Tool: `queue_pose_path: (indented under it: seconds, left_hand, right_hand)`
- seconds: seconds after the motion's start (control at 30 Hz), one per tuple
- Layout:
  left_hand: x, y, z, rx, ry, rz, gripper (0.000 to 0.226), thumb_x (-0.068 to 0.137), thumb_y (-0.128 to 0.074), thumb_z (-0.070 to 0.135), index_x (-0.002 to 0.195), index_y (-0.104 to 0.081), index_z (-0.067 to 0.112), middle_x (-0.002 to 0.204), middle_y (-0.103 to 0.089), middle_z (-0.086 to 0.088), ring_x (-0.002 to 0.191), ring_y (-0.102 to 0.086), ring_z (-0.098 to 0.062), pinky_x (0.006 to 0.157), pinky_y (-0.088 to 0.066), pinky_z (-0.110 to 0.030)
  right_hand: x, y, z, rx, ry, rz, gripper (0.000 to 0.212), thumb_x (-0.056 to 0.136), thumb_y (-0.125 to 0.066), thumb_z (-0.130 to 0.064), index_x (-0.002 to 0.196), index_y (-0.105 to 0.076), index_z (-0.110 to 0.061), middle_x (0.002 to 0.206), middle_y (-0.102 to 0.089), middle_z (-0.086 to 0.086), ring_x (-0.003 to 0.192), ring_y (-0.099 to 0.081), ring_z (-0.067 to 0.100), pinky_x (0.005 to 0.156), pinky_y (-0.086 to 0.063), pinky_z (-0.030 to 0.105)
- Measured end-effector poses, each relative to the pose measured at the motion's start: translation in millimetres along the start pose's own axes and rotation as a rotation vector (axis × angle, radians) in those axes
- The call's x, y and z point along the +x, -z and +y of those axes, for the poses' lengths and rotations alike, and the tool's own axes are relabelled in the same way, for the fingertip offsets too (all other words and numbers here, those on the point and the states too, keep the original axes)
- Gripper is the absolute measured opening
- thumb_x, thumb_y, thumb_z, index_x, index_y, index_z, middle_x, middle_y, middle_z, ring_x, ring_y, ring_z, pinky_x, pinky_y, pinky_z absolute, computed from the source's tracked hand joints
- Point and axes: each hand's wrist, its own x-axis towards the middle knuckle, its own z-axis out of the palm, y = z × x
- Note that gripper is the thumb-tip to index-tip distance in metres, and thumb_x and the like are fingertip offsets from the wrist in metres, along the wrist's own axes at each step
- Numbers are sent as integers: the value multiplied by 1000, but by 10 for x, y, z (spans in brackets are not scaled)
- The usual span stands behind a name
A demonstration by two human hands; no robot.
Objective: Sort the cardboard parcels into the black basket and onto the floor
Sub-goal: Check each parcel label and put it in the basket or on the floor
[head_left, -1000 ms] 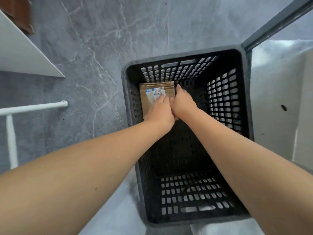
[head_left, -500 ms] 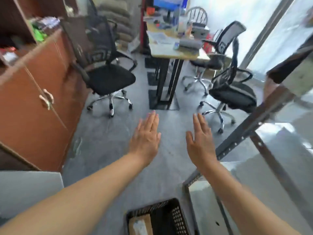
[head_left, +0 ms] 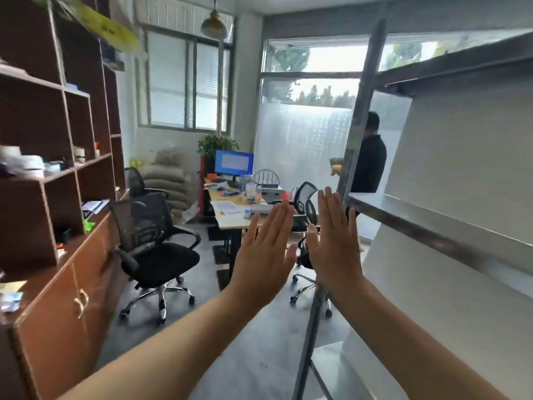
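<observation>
Presently left hand (head_left: 265,255) and right hand (head_left: 334,246) hover flat, fingers straight, empty, beside the metal rack (head_left: 432,226); parcels and black basket out of view; probably between parcels, next must locate one.

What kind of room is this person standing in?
Most likely a small office that doubles as storage: a desk with a computer screen, a black swivel chair, and stacked sacks against the far wall.
</observation>
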Motion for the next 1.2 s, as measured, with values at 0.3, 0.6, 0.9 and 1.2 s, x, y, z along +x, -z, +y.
queue_pose_path:
  seconds: [0.3,0.6,0.9,1.2]
  left_hand:
    - [152,1086,993,31,-200,54,62,104,-21,39,156,-12,6,164,-5,-10,152,-5,-23,121,-17,-50]
    - [47,1508,2747,-254,-508,44,65,103,-7,44,155,-16,7,163,-11,-9,151,-12,-23,119,-21,-51]
    - [-1513,1884,4596,-645,-787,-113,63,105,-24,38,156,-2,9,165,1,-5,152,0,-17,124,-5,-44]
    - [-2866,2430,6018,-772,-1069,-241,62,104,-18,38,156,0,9,165,1,-5,152,-2,-16,123,-7,-44]
  right_hand:
    - [-654,1638,286,-225,-124,49,60,101,-36,-38,156,-21,-17,164,-13,1,152,-9,18,122,-11,53]
    - [-1836,3402,785,-482,-457,126,60,104,-31,-36,157,-14,-17,165,-5,-1,152,2,12,123,-2,48]
    - [-4058,4701,621,-727,-936,9,62,105,-29,-33,158,-4,-11,166,3,5,152,6,17,123,3,47]
    - [-5929,5939,407,-864,-1304,66,63,103,-28,-30,158,-2,-12,166,5,1,152,8,14,121,8,46]
